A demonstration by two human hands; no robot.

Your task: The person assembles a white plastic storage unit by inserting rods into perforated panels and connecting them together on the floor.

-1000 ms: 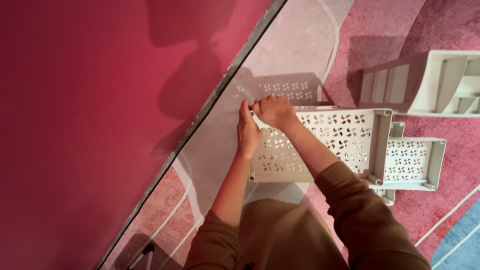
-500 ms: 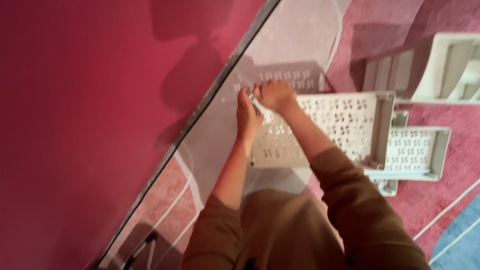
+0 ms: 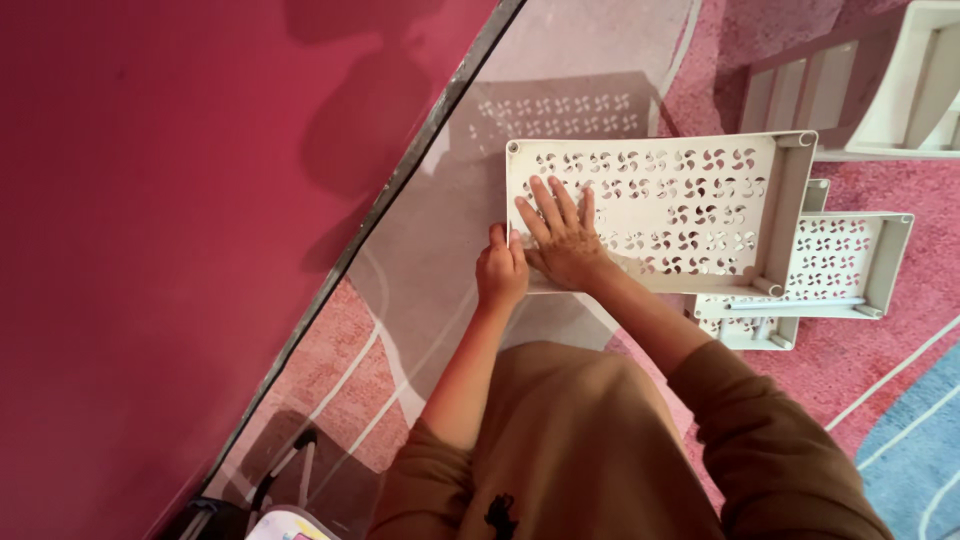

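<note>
1. The floor has a pink and red rug point(image 3: 880, 340) with white lines, and a big dark pink wall point(image 3: 150, 250) stands on the left.
2. A white plastic tray point(image 3: 680, 190) with little pinwheel holes lies on the floor by the wall, right in front of the person.
3. The right hand point(image 3: 562, 235) lies flat on the tray with its fingers spread out, not gripping.
4. The left hand point(image 3: 500, 270) is curled up at the tray's near left edge. I cannot tell if it grips the edge.
5. The tray looks light and stiff. I think its raised rim is the best place to hold.
6. It has nothing in it.
7. 2 more holey trays point(image 3: 850, 260) lie just to the right, and a thin white stick point(image 3: 790, 302) rests on them.
</note>
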